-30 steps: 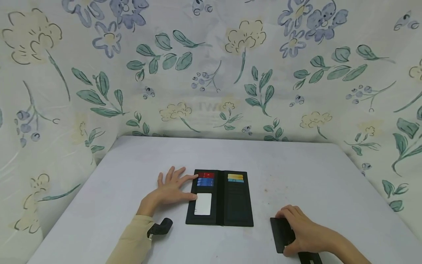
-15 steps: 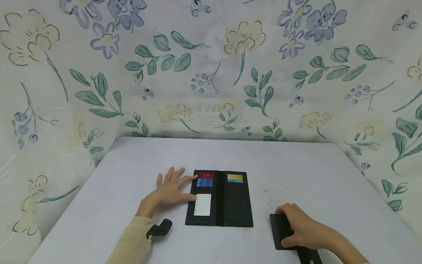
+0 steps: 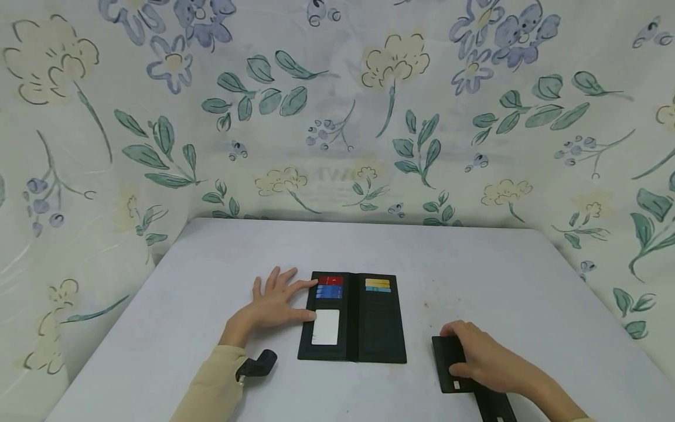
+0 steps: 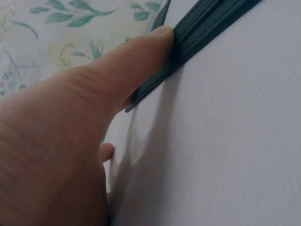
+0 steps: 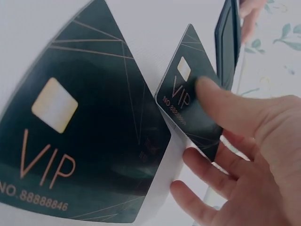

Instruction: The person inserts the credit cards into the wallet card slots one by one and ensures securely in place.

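A black wallet (image 3: 381, 328) lies unfolded on the table. Its left edge is touched by the thumb and index finger of my left hand (image 3: 271, 306), whose fingers are spread. In the left wrist view the thumb (image 4: 136, 54) presses on the wallet's edge (image 4: 197, 33). My right hand (image 3: 490, 360) holds a black VIP card (image 3: 447, 358) between thumb and fingers. The right wrist view shows this held card (image 5: 190, 52) tilted, with its pale chip facing up. A second black VIP card (image 5: 101, 117) lies near it, partly hidden under my right hand in the head view.
Red and blue cards (image 3: 329, 291) and a white card (image 3: 325, 327) sit in the wallet's left side. Yellow and light blue cards (image 3: 377, 285) fill upper slots on the right. The white table (image 3: 253, 240) ends at a floral curtain (image 3: 327, 152).
My right hand has slid the held card slightly forward, and the card's chip has come into view below the thumb. The left hand and wallet stay in place.
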{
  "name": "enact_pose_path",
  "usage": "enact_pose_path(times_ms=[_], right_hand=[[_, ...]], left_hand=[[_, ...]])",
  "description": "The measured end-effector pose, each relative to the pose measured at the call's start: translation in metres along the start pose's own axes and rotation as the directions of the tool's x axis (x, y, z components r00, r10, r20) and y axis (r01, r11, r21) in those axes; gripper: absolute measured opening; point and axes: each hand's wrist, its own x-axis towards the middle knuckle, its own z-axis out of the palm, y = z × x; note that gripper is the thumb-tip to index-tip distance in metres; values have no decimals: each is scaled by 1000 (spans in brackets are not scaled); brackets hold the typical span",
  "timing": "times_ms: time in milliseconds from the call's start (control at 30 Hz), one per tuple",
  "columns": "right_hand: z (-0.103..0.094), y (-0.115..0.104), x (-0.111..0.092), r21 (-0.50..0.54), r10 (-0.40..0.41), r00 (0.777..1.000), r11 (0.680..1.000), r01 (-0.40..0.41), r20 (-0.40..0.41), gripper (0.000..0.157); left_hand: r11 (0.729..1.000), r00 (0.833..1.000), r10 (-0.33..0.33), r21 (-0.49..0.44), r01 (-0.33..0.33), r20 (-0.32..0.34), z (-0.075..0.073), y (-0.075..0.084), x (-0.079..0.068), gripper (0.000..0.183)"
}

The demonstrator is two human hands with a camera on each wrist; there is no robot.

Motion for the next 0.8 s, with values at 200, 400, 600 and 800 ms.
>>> enact_pose_path(times_ms=[200,400,600,800], right_hand=[[-1,3,1,4,-65,997,998,65,-52,38],[-2,3,5,32,-95,993,995,97,-76,27],[-5,3,8,20,-134,984,990,137,-120,22],[-10,7,12,15,-159,976,986,163,-151,20]], left_hand=[[1000,1000,2,4,-2,-1,-1,1,0,79],[1000,1000,-1,8,1,3,-1,0,1,80],[1000,1000,-1,15,1,3,-1,-1,1,80],[1000,1000,-6,18,6,6,-1,0,1,80]])
